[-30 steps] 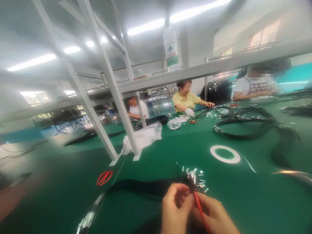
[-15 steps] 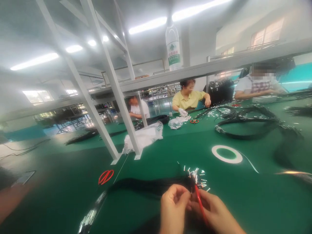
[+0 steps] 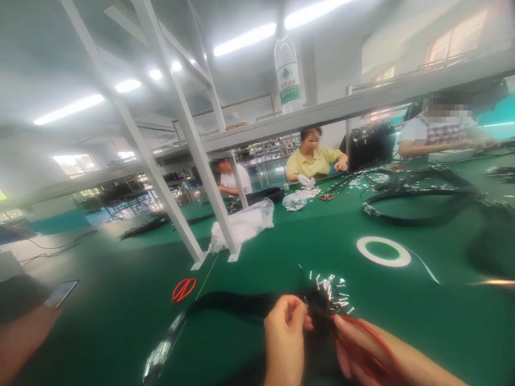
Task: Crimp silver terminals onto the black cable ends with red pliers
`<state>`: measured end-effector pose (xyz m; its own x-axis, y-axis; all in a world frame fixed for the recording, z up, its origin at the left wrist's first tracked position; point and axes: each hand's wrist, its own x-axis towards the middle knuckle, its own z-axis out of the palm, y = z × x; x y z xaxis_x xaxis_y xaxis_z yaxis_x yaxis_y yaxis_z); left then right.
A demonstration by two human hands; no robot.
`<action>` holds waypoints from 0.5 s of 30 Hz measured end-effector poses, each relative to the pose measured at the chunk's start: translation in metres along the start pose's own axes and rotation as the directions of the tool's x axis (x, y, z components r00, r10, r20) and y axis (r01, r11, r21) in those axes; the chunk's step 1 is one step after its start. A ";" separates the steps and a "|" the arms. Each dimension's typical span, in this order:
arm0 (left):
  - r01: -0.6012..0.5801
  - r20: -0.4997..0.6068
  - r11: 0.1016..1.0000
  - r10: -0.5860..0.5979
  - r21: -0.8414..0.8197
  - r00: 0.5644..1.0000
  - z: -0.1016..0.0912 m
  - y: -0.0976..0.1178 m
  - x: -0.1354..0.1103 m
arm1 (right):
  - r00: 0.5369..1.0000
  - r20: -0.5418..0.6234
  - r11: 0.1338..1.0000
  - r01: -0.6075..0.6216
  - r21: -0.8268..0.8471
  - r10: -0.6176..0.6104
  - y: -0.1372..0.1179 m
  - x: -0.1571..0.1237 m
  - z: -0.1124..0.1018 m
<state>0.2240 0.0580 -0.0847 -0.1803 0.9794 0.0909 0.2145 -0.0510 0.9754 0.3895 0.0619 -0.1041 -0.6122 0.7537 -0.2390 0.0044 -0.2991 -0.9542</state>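
A bundle of black wires (image 3: 241, 303) lies across the green table in front of me, its metal-tipped ends (image 3: 330, 289) fanned out at the right. My left hand (image 3: 285, 332) is closed in a pinch at the bundle, seemingly on a single wire whose small tip shows by the fingers. Just right of it, my right hand (image 3: 362, 348) is closed around red-handled scissors (image 3: 376, 335); their loop lies over the hand and the blades are hidden. More silvery wire ends (image 3: 159, 351) trail toward the lower left.
Another pair of red-handled scissors (image 3: 184, 290) lies left of the bundle. A white tape roll (image 3: 384, 252) is on the right. Shelf posts (image 3: 209, 187) and a plastic bag (image 3: 241, 225) stand beyond. Coworkers sit opposite; at left, another person's hand (image 3: 30, 340) is near a phone (image 3: 62, 294).
My right hand has shifted right and turned, so the red handles now lie lower across it. My left hand keeps its pinch. The whole view has shifted slightly.
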 end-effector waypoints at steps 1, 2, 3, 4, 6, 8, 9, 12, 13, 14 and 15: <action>-0.003 0.001 1.000 0.003 0.006 1.000 0.000 0.001 0.000 | 1.000 0.005 1.000 -0.009 0.022 0.009 -0.002 -0.001 0.001; -0.006 0.003 1.000 0.006 0.012 1.000 -0.001 0.002 0.000 | 1.000 0.003 0.999 -0.011 0.042 0.011 -0.004 -0.002 0.002; -0.009 0.006 1.000 0.009 0.019 1.000 -0.001 0.002 0.000 | 1.000 0.003 0.998 -0.015 0.054 0.015 -0.006 -0.003 0.003; -0.012 0.009 1.000 0.011 0.025 1.000 -0.001 0.003 0.000 | 1.000 0.008 0.998 -0.022 0.062 0.021 -0.008 -0.004 0.004; -0.017 0.016 0.999 0.016 0.037 1.000 -0.001 0.003 0.000 | 0.999 0.027 0.997 -0.029 0.066 0.027 -0.011 -0.005 0.004; -0.023 0.026 0.999 0.022 0.047 0.999 -0.002 0.003 0.000 | 0.999 0.036 0.998 -0.022 0.064 0.020 -0.010 -0.004 0.004; -0.026 0.032 0.998 0.024 0.052 0.999 -0.002 0.003 0.000 | 0.999 0.041 0.998 -0.020 0.063 0.017 -0.009 -0.004 0.003; -0.035 0.046 0.997 0.032 0.065 0.998 -0.003 0.003 -0.002 | 0.999 0.050 0.997 -0.006 0.074 0.002 -0.004 -0.002 0.002; -0.037 0.048 0.997 0.034 0.069 0.998 -0.003 0.003 -0.002 | 0.998 0.056 0.997 -0.007 0.078 0.002 -0.003 -0.001 0.001; -0.039 0.047 0.997 0.036 0.073 0.998 -0.004 0.003 -0.003 | 0.998 0.062 0.997 -0.010 0.080 0.005 -0.001 0.000 0.000; -0.043 0.047 0.996 0.039 0.077 0.998 -0.004 0.003 -0.003 | 0.998 0.064 0.997 -0.013 0.081 0.007 0.000 0.001 0.000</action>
<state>0.2217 0.0540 -0.0814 -0.1266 0.9848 0.1193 0.2953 -0.0774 0.9523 0.3892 0.0627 -0.1041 -0.6618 0.7123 -0.2340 -0.0520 -0.3550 -0.9334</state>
